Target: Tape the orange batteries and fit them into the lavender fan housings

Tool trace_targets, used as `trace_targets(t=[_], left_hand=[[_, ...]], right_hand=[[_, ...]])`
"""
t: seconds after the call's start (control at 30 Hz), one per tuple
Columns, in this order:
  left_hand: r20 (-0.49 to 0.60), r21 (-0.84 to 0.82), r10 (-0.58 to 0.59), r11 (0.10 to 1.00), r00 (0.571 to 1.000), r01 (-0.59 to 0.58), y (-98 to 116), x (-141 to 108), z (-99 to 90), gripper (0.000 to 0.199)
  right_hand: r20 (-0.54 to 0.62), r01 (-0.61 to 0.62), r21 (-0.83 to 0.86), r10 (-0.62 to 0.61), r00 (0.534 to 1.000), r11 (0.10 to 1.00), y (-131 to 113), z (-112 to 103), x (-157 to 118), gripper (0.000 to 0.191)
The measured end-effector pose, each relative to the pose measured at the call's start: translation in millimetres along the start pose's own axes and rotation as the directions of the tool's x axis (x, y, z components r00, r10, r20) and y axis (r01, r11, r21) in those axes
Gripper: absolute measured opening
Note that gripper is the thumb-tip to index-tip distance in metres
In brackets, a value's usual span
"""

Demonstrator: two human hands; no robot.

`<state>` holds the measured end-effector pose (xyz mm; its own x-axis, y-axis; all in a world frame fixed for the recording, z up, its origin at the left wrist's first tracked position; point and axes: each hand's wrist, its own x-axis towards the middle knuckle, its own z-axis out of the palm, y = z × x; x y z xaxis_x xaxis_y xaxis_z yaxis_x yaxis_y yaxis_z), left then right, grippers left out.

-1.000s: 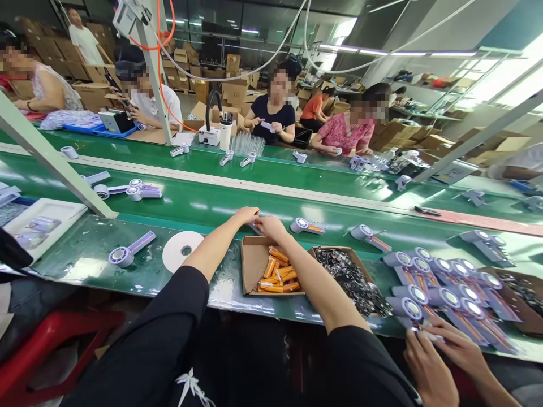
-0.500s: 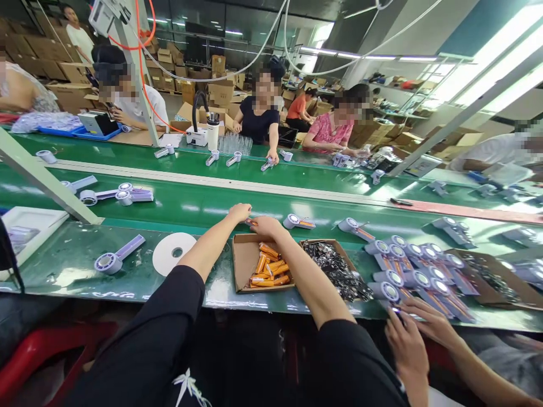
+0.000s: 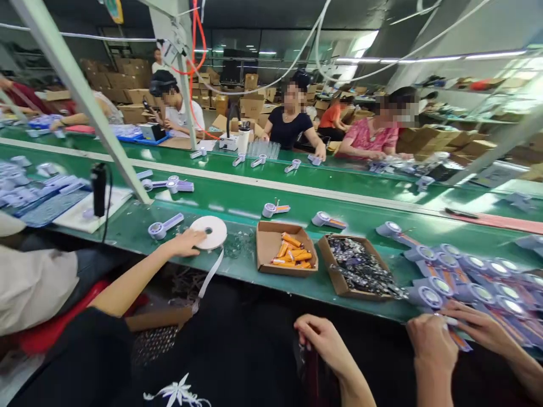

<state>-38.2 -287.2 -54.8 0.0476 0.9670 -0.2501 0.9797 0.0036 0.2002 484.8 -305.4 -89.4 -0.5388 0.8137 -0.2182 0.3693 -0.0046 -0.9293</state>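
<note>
- Left hand (image 3: pixel 184 244): fingers extended, slightly apart, at the white roll's (image 3: pixel 219 233) left edge.
- Roll: flat on counter (image 3: pixel 240 259), left of carton (image 3: pixel 266 240); strip (image 3: pixel 211 274) hangs over near edge.
- Right hand (image 3: pixel 324 342): below counter edge, fingers curled; cannot tell whether clamped.

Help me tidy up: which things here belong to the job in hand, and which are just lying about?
Likely in the job:
white roll at the left hand
purple device beside it
orange cylinders in a box

Likely lying about:
lidded white cup
black object at the pink strip's end
</note>
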Motion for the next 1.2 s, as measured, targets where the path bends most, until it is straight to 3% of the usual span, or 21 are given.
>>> trace_targets(t=[0.17,0.27,0.37,0.43,0.53,0.6,0.67,0.77,0.83,0.9,0.97,1.07,1.13,1.2], left_hand=[[0.032,0.088,-0.003,0.996,0.999,0.000,15.8,27.1,-18.6,0.098],[0.045,0.112,0.048,0.992,0.998,-0.052,28.4,28.0,-18.9,0.090],[-0.213,0.112,0.153,0.985,0.965,-0.132,51.8,0.6,-6.5,0.091],[-0.415,0.110,0.231,0.973,0.880,-0.203,67.9,-22.3,4.4,0.091],[-0.495,0.136,0.342,0.938,0.799,-0.318,77.5,-41.3,16.8,0.074],[-0.560,0.091,0.285,0.954,0.778,-0.284,69.8,-37.9,20.4,0.069],[-0.674,-0.102,0.056,0.980,0.737,-0.168,53.1,-24.6,20.7,0.075],[-0.700,-0.495,-0.343,0.866,0.626,-0.079,26.0,-0.1,16.9,0.086],[-0.687,-0.596,-0.453,0.799,0.569,-0.083,16.9,12.2,13.0,0.088],[-0.708,-0.580,-0.442,0.809,0.550,-0.096,19.1,19.9,9.9,0.091],[-0.718,-0.535,-0.371,0.836,0.589,-0.126,31.0,25.1,8.9,0.091],[-0.683,-0.474,-0.243,0.865,0.689,-0.165,55.8,32.8,12.2,0.089],[-0.643,-0.425,-0.172,0.891,0.746,-0.161,69.3,37.0,16.5,0.089],[-0.612,-0.371,-0.120,0.917,0.782,-0.149,78.1,38.4,20.9,0.090]], right_hand=[[0.039,0.145,0.032,-0.147,0.988,0.989,-46.9,45.9,41.0,0.057],[0.019,0.202,0.120,-0.206,0.978,0.972,-69.7,72.7,63.5,0.056],[-0.045,0.189,0.196,-0.184,0.982,0.962,-82.0,94.4,80.4,0.069],[-0.053,0.164,0.206,-0.157,0.986,0.965,-84.3,107.2,90.9,0.078],[0.026,0.188,0.173,-0.195,0.980,0.967,-78.2,127.1,104.0,0.055],[0.157,0.269,0.036,-0.271,0.950,0.963,-70.0,138.9,108.7,0.044],[0.299,0.351,-0.147,-0.297,0.907,0.925,-62.8,142.3,111.1,0.041],[0.393,0.372,-0.282,-0.247,0.886,0.885,-61.4,113.1,119.6,0.019],[0.289,0.321,-0.347,-0.225,0.931,0.881,-67.2,67.3,134.2,0.018],[0.054,0.218,-0.502,-0.222,0.974,0.837,-73.9,10.7,157.6,0.024],[-0.139,0.058,-0.696,-0.213,0.967,0.716,-76.1,-40.8,187.0,0.020],[-0.130,-0.044,-0.830,-0.117,0.985,0.556,-67.3,-85.6,226.2,0.019],[-0.102,-0.046,-0.830,-0.071,0.992,0.556,-58.0,-96.2,238.5,0.018],[-0.140,-0.023,-0.734,-0.117,0.983,0.679,-50.5,-101.0,237.0,0.025]])
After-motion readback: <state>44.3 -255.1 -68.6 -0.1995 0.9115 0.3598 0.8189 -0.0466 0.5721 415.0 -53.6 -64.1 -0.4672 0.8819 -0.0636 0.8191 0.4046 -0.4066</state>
